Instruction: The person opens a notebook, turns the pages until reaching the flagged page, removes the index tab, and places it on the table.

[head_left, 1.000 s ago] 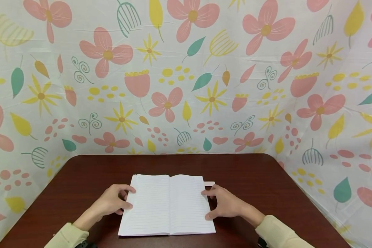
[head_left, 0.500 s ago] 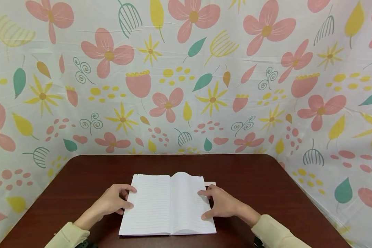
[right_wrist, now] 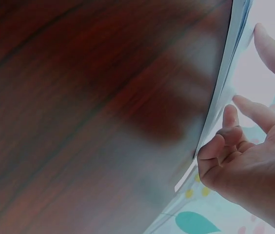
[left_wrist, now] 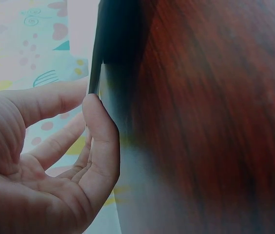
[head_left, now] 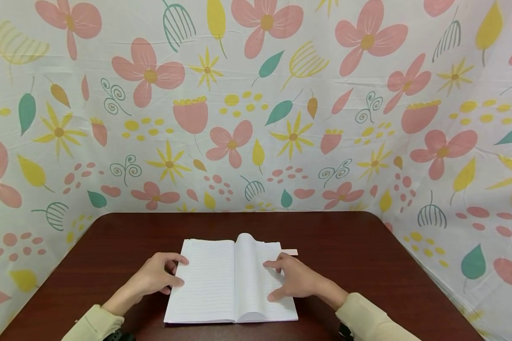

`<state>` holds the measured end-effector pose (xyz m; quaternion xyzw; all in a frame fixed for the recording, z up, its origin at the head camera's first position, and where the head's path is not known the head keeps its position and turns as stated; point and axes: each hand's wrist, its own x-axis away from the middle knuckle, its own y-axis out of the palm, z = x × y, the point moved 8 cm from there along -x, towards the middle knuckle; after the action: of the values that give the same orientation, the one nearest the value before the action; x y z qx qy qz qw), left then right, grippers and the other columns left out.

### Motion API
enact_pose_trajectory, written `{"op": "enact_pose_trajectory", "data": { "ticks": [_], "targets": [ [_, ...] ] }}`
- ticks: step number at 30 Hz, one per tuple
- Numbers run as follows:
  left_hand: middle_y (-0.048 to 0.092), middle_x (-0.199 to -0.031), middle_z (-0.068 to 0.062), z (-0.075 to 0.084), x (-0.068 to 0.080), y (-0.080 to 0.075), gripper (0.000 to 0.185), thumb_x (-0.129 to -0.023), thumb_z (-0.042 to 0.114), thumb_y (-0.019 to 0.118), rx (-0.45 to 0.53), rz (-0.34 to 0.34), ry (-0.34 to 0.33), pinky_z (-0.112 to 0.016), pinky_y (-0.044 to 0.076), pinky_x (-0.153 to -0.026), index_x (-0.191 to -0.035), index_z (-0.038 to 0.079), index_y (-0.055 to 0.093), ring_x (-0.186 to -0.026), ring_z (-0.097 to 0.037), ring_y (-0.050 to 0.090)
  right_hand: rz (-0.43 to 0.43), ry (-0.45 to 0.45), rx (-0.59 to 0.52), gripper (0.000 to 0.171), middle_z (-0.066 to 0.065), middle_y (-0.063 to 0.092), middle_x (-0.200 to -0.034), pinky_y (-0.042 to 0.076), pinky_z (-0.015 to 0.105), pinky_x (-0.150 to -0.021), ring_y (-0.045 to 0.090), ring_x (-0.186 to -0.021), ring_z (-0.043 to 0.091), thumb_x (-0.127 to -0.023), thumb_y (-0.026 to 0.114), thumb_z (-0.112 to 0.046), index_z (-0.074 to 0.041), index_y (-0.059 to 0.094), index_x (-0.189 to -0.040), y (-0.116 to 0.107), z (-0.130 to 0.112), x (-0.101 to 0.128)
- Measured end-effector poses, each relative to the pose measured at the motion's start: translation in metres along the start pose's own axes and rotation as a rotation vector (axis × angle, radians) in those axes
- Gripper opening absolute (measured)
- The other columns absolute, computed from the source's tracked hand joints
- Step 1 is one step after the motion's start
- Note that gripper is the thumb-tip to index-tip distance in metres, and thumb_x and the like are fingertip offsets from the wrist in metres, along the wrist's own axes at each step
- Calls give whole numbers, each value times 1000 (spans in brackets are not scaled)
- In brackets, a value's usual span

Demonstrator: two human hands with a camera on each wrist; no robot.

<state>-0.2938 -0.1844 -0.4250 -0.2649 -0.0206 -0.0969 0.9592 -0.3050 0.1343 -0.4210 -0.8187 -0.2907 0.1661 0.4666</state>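
Observation:
An open lined notebook [head_left: 205,279] lies on the table in the head view. My left hand [head_left: 151,275] grips its left edge, and the left wrist view shows the notebook's edge [left_wrist: 95,73] pinched between the digits. On the right half, a page [head_left: 245,277] bulges up into a roll near the spine. My right hand [head_left: 300,278] has thumb and forefinger spread, with their tips on the right-hand paper. In the right wrist view, the other fingers [right_wrist: 210,153] hang loosely curled beside the notebook's edge [right_wrist: 220,87].
A small pale strip [head_left: 290,252] sticks out past the notebook's upper right side. The dark brown table [head_left: 324,232] reaches back to a flower-patterned cloth [head_left: 256,184], which also hangs along both sides.
My right hand has slid left across the right-hand page, which has gone from nearly flat to a tall curl by the spine. My left hand stays in place.

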Motion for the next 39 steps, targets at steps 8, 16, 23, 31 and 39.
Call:
{"op": "enact_pose_trajectory", "data": {
  "ticks": [8,16,23,31,39],
  "targets": [
    [50,-82,-11,1,0,0,43,-71,4,82,-4,11,-5,-36,53,-51,-111,8,66,-57,-20,56,11,-26,15,78,0,48,-92,40,23,-67,44,-77,10,-66,85,-45,-11,58,-132,5,-9,-9],
    [51,-81,-11,2,1,0,43,-71,4,82,1,3,-2,-36,53,-51,-111,7,65,-57,-20,56,31,-37,38,77,-1,47,-91,41,22,-67,45,-77,9,-65,86,-43,-13,59,-130,11,-15,-17],
    [51,-81,-11,0,1,0,43,-71,4,82,-7,3,-2,-36,53,-51,-111,8,65,-57,-21,56,41,-46,33,77,-1,48,-91,40,21,-67,45,-77,10,-64,86,-43,-13,60,-130,15,-23,-22],
    [50,-82,-11,-1,0,0,43,-71,4,82,-3,5,3,-36,53,-51,-111,8,66,-57,-21,56,29,-32,16,77,-1,47,-90,39,21,-63,42,-74,9,-66,85,-43,-14,58,-132,18,-28,-29],
    [51,-82,-11,-1,0,0,44,-71,4,82,-1,5,4,-36,53,-51,-112,8,65,-57,-21,57,61,-59,33,78,-1,49,-89,40,20,-67,46,-79,12,-65,86,-43,-14,58,-132,19,-36,-34]
  ]
}}
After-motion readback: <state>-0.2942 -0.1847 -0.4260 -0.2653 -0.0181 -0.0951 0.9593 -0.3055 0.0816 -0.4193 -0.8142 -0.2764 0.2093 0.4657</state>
